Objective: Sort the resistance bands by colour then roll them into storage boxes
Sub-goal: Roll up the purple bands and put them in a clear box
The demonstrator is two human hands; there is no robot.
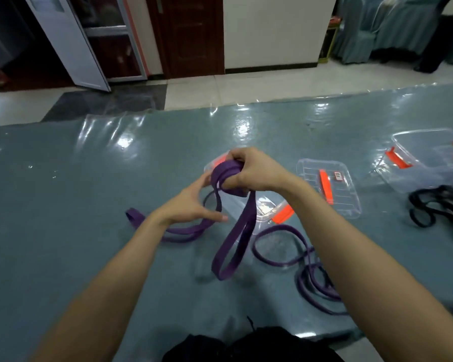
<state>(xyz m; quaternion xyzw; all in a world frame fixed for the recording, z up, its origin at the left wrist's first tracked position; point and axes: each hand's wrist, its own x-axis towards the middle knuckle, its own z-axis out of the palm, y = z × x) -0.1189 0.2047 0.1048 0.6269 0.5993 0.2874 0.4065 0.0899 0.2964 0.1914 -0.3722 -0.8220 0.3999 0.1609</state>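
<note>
My right hand [254, 169] is closed around a partly rolled purple resistance band [226, 175], held above a clear storage box [266, 209] with orange latches. The band's loose loop [233, 244] hangs down to the table. My left hand [194, 202] is beside the roll, fingers spread, fingertips touching the band near the coil. More purple bands lie on the table: one at the left [168, 231], others at the right [285, 246]. A pile of black bands [439, 207] lies at the far right.
A clear lid with an orange handle [328, 188] lies right of my hands. Another clear box with orange latches [429, 158] stands at the far right. The table [76, 192] has a glossy teal plastic cover. Tiled floor and doors lie beyond.
</note>
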